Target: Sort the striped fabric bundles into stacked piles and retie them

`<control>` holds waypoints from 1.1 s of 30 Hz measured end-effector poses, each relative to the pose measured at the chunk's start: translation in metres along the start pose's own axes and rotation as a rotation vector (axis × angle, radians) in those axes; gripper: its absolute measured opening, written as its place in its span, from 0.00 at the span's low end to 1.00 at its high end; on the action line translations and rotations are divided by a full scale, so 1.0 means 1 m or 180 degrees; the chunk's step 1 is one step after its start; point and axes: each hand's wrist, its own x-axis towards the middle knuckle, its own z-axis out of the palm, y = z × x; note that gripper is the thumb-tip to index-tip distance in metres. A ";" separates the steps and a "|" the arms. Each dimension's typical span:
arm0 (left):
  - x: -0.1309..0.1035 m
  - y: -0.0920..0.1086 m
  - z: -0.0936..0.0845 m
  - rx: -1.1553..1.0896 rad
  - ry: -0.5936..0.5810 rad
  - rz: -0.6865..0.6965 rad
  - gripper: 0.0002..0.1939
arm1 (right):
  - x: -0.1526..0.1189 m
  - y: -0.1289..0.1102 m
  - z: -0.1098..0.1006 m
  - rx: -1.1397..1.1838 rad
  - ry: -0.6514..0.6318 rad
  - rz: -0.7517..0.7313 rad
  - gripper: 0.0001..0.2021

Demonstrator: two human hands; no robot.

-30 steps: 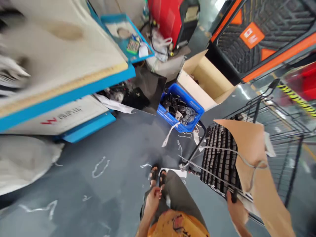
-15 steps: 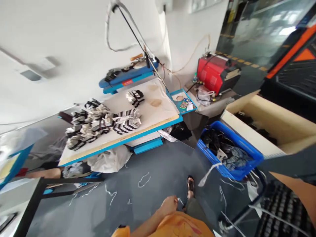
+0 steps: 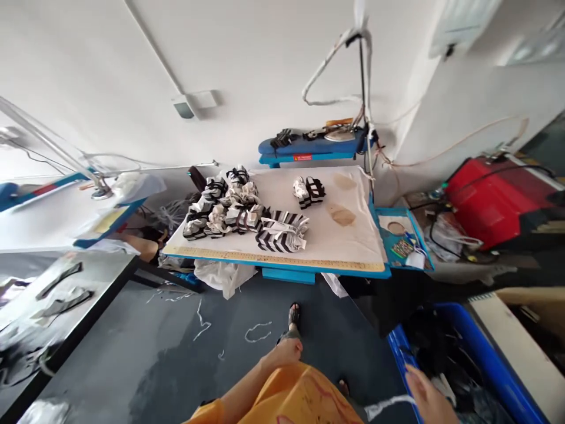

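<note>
The blue plastic crate, heaped with dark fabric pieces, sits at the lower right. The right hand is over its near left side in the view; its fingers reach forward, but blur and the picture's edge leave it unclear whether they grip or touch anything. A white fabric strip trails beside that hand. An open cardboard box stands just beside the crate.

The left hand hangs in front of the orange shirt with its fingers curled; whether they close on anything cannot be told. A sandaled foot shows beyond it, and a loop of white thread lies on the dark floor.

Farther forward is a blue-framed table with a pale cover and a measuring tape along its front edge. Black-and-white striped bundles cluster at its left, a larger striped bundle lies near the front, and a smaller pair lies farther back. Behind is a blue padded board carrying an iron. A blue tray adjoins the table's right end, and a red machine stands beyond it.
</note>
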 end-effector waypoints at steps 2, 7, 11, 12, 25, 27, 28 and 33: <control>0.011 -0.005 -0.045 -0.0057 0.0105 0.0125 0.14 | 0.046 -0.050 0.010 0.0220 -0.0056 0.0159 0.27; 0.050 0.004 -0.189 -0.0309 0.0123 0.0471 0.16 | 0.110 -0.170 0.052 0.0212 -0.0326 -0.0061 0.25; 0.082 0.040 -0.301 -0.0536 0.0179 0.0860 0.19 | 0.151 -0.229 0.062 0.0208 -0.0558 -0.0239 0.26; 0.090 0.053 -0.323 -0.0553 0.0246 0.0932 0.19 | 0.166 -0.241 0.058 0.0183 -0.0560 -0.0254 0.27; 0.154 0.156 -0.367 -0.0868 0.0384 0.0504 0.18 | 0.509 -0.527 0.096 -0.0285 -0.0679 -0.0693 0.47; 0.159 0.150 -0.364 -0.0916 0.0411 0.0281 0.18 | 0.549 -0.548 0.132 -0.0325 -0.0790 -0.0482 0.50; 0.162 0.147 -0.364 -0.0941 0.0445 0.0181 0.18 | 0.565 -0.552 0.148 -0.0321 -0.0850 -0.0396 0.51; 0.172 0.140 -0.371 -0.1062 0.0654 -0.0100 0.17 | 0.608 -0.534 0.184 -0.0010 -0.1077 -0.0331 0.46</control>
